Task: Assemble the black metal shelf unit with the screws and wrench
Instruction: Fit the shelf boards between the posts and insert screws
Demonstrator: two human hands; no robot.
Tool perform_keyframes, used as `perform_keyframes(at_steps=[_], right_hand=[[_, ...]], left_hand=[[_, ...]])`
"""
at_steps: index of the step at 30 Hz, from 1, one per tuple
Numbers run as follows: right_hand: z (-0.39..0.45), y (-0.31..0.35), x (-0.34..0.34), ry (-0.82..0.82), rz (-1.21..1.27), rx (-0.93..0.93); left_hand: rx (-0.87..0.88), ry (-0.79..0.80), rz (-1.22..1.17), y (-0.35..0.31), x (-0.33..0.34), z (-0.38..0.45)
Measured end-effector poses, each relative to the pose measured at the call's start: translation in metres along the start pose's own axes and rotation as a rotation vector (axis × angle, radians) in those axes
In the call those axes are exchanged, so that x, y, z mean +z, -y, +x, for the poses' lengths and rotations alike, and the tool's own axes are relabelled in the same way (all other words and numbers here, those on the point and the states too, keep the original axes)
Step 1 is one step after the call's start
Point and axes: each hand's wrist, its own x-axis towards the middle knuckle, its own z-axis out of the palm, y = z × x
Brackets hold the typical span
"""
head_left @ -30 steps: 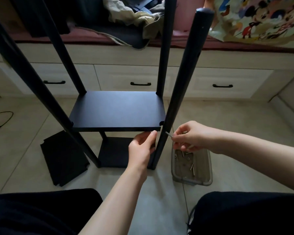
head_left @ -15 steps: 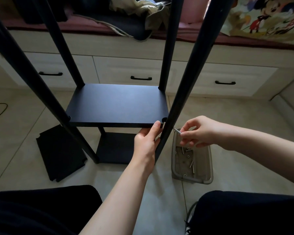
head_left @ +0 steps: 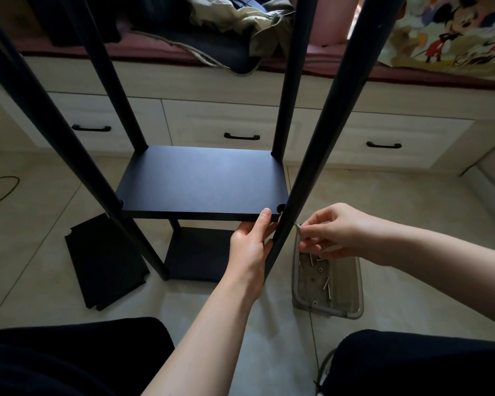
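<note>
black matte metal shelf board (head_left: 203, 181) sits mid-frame between four black tubular posts, and the left hand (head_left: 250, 244) props its near right corner from below, thumb up on the front edge. the right hand (head_left: 335, 232) pinches a slim silver screw (head_left: 298, 226) with its tip at the near right black post (head_left: 320, 155), just under the board. to do this well, i judge the board must be held level so the corner notch meets the post hole, and the screw started straight by fingers first. spare screws lie in the clear plastic tray (head_left: 355, 307) at lower right. a loose black panel (head_left: 103, 258) lies on the tiled floor at left; the post itself hides the screw hole.
</note>
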Motion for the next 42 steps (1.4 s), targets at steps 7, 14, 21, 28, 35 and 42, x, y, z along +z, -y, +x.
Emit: perform_keyframes(at_steps=[7,14,21,28,35,42], right_hand=[[0.002,0.000,0.007,-0.034,0.073,-0.027],[0.003,0.002,0.013,-0.053,0.209,-0.042],[0.004,-0.005,0.015,-0.028,0.356,-0.068],[0.006,-0.009,0.015,-0.021,0.387,-0.107],[0.004,-0.009,0.013,-0.052,0.298,-0.153],[0.007,-0.008,0.012,-0.173,0.125,-0.219]], left_hand=[[-0.001,0.009,0.040,0.002,-0.004,0.002],[0.021,0.015,0.067,0.007,-0.005,0.004],[0.018,0.011,0.076,0.006,-0.005,0.003],[0.010,-0.007,0.068,0.005,-0.004,0.003],[0.000,0.011,0.100,0.004,-0.005,0.004],[-0.039,0.016,0.112,0.001,-0.006,0.006]])
